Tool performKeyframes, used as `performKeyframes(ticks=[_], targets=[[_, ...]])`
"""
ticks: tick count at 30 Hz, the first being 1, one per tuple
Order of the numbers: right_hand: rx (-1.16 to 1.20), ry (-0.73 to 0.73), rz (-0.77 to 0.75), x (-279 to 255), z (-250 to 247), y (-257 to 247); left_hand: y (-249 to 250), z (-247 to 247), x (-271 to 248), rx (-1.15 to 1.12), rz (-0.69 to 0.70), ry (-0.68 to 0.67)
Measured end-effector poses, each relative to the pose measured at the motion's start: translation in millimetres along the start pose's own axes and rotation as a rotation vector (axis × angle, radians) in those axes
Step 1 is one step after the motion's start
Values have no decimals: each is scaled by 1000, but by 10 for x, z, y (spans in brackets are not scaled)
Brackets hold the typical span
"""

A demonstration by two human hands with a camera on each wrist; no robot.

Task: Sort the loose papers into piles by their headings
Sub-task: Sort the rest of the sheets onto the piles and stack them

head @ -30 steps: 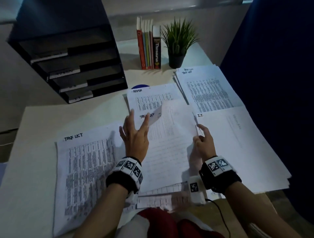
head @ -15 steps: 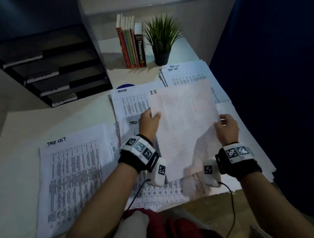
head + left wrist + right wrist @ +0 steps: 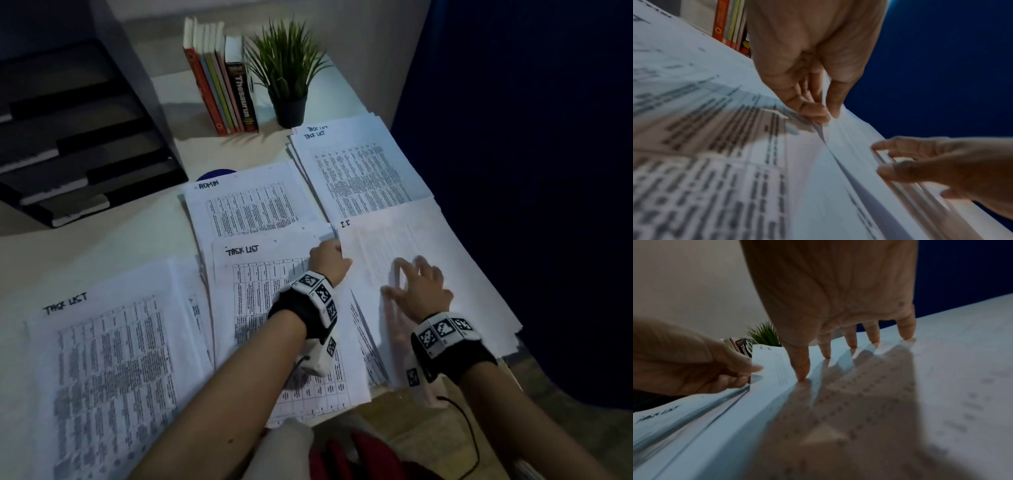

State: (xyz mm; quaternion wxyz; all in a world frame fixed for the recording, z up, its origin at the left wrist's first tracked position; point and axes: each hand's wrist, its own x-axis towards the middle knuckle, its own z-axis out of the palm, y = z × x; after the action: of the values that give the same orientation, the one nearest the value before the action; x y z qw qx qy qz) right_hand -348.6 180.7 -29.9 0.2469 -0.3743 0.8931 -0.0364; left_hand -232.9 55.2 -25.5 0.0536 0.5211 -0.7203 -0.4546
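Step in hand, my read: seating white printed sheet headed "I.T." (image 3: 404, 260) on top of right-hand I.T. pile, beside middle "TASK LIST" pile (image 3: 274, 308). My right hand (image 3: 419, 291): fingers spread apart, straight, tips pressing sheet flat. My left hand (image 3: 329, 262): thumb and fingers pinching sheet's left edge near heading. Next move probably: let go of edge, square sheet to pile, pick up TASK LIST top sheet, check heading first.

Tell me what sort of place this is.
Most likely an office desk or a study workspace: a black stacked paper tray, upright books including a thesaurus, and printed sheets headed TASK LIST and ADMIN lie spread across the pale desk.
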Motion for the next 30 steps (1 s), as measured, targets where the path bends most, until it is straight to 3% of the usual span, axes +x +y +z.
performKeyframes(ticks=[5, 8, 11, 13, 15, 20, 25, 28, 30], targets=[[16, 7, 45, -9, -42, -152, -419, -617, 23, 49, -33, 270], [38, 15, -105, -39, 4, -482, -704, -1008, 2, 222, -138, 377], [16, -16, -346, -134, 124, -846, -908, -1232, -51, 309, -217, 375], [2, -77, -410, -185, 239, -1010, -994, -1288, -108, 276, -223, 376], [-24, -118, -408, -226, 353, -1105, -1053, -1295, -165, 220, -204, 383], [-133, -66, -413, -309, 535, -1152, -1134, -1246, -264, 118, -265, 273], [-143, -94, -398, -329, 531, -1145, -1131, -1233, -308, 170, -285, 218], [-134, -83, -387, -347, 536, -1156, -1124, -1209, -311, 202, -245, 283], [-132, -95, -374, -355, 514, -1163, -1109, -1175, -328, 118, -147, 327]])
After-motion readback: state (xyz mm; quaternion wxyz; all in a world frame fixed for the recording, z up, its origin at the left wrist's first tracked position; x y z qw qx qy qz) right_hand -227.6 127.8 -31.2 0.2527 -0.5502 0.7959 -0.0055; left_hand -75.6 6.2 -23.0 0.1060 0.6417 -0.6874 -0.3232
